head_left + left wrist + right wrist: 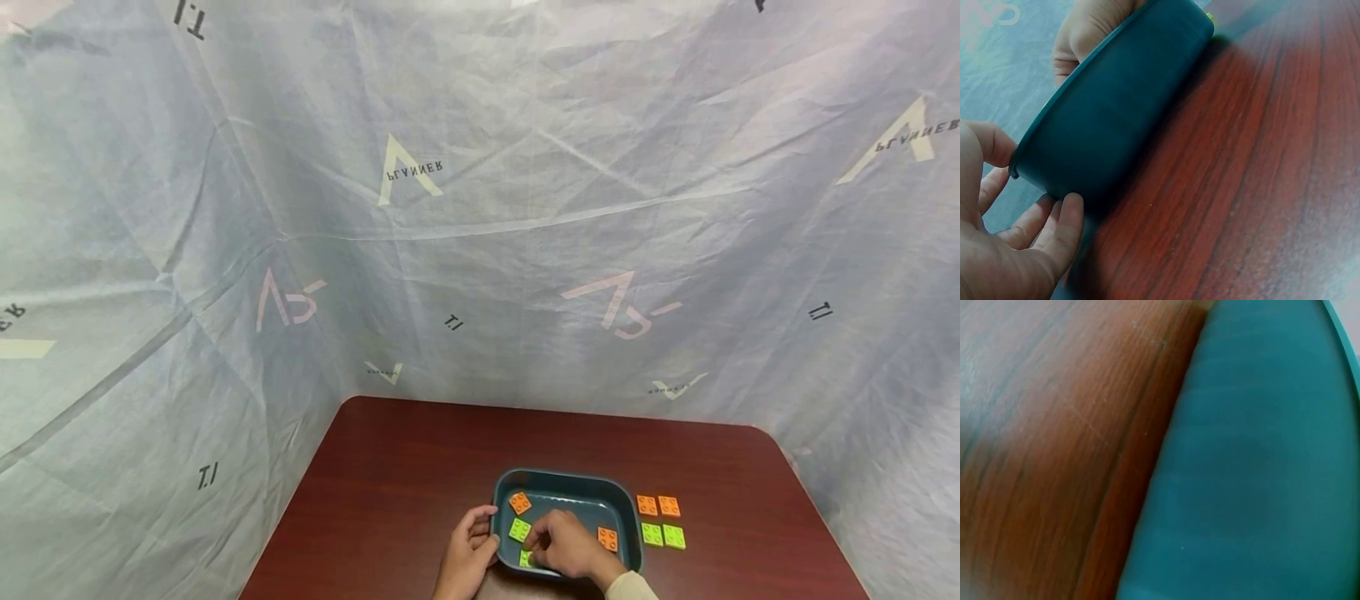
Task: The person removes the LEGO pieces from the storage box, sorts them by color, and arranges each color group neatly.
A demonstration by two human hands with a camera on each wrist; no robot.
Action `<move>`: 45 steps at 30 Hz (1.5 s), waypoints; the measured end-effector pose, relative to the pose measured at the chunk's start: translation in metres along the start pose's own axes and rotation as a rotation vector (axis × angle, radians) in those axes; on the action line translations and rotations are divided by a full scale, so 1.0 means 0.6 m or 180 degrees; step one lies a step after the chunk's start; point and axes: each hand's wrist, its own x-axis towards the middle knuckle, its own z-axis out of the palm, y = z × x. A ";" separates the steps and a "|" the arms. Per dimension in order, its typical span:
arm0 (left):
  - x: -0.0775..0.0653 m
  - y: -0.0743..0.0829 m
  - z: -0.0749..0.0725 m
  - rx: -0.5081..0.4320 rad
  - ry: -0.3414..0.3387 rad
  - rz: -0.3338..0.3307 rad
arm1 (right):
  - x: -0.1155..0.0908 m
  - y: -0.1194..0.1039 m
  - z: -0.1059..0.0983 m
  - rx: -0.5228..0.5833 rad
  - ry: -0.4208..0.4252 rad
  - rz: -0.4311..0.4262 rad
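A dark teal tray (570, 477) stands on the table. My left hand (468, 546) holds its left end, fingers bent against the outer wall (1110, 119) and one fingertip at the rim. Inside the tray is my right hand (564, 543), its curled fingertips pinching a green toy brick (525, 559) near the front left, which the hand partly covers. Another green brick (519, 530) lies just behind it. One orange brick (520, 502) is at the back left, and a second orange brick (607, 539) lies right of the hand. The right wrist view shows only tray wall (1241, 456) and table.
Right of the tray, two orange bricks (657, 506) lie side by side on the dark red wooden table (390, 492). In front of them sit two green bricks (663, 536). Pale printed sheeting (480, 275) hangs behind the table and along its sides.
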 end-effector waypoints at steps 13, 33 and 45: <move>0.002 0.002 0.002 -0.0081 -0.0022 -0.0046 | -0.005 -0.005 -0.022 -0.0180 0.0226 -0.0003; 0.007 -0.009 0.004 -0.0061 -0.0014 0.0075 | -0.024 -0.013 -0.050 -0.0145 0.0308 0.0051; 0.000 -0.006 0.001 0.0004 0.0027 0.0015 | -0.050 -0.018 -0.080 -0.0258 0.0347 0.0122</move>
